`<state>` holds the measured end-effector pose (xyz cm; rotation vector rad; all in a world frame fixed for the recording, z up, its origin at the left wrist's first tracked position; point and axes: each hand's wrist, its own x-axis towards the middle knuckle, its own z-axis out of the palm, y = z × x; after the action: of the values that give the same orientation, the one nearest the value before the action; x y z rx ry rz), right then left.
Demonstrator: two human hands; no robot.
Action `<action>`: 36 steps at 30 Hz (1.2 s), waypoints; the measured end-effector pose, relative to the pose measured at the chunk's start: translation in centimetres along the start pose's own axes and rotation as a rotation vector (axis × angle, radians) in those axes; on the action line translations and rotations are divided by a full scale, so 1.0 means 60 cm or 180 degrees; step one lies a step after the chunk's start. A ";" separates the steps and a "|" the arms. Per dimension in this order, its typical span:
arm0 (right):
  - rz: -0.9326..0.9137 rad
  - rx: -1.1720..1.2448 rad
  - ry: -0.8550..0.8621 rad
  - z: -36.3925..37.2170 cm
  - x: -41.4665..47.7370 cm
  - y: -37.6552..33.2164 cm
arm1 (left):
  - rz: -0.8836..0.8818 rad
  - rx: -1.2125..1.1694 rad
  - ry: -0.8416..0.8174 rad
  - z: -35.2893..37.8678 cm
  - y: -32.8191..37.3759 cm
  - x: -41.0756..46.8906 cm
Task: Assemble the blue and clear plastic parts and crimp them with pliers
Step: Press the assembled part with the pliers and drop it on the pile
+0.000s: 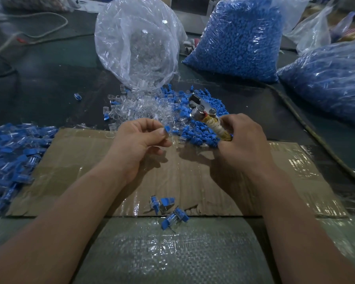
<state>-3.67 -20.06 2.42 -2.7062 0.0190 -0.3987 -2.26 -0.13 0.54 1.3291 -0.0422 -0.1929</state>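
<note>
The left hand (139,140) is raised over the far part of the cardboard sheet (193,181), thumb and forefinger pinching a small blue part (166,130) at its tip, the other fingers curled beneath. The right hand (242,140), apart from the left and over the same far edge of the cardboard, is wrapped round the handle of the pliers (208,114); the handle is bound in yellowish tape and the metal head points away, over the loose parts. Just beyond the cardboard's far edge lie a scatter of clear parts (135,107) and, to its right, a scatter of blue parts (195,136), the two mixing where they meet. Farther beyond, an open clear bag (135,42) spills the clear parts, and two full bags of blue parts (240,37) (332,78) stand beyond the cardboard's far right corner. Off the cardboard's left edge is a heap of joined blue-and-clear pieces (10,156), and a few more joined pieces (168,210) lie at its near edge. A woven plastic sheet (172,253) lies on the near side of the cardboard, and a thick cable (316,136) runs past its right side.
</note>
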 end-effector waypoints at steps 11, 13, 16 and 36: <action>-0.0478 0.0128 -0.0481 0.020 -0.012 -0.028 | 0.0700 0.0257 0.0267 0.004 0.000 -0.001; -0.0493 0.0129 -0.0502 0.022 -0.012 -0.029 | 0.0747 0.0320 0.0250 0.004 -0.001 0.000; -0.0540 0.0068 -0.0512 0.024 -0.011 -0.029 | 0.0792 0.0345 0.0269 0.004 -0.001 0.001; -0.0564 0.0141 -0.0572 0.024 -0.013 -0.033 | 0.1000 0.0627 0.0255 0.003 -0.006 -0.001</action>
<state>-4.09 -17.61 1.75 -2.6977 -0.2785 -0.2021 -2.40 -0.37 0.21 1.5053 -0.2050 0.1344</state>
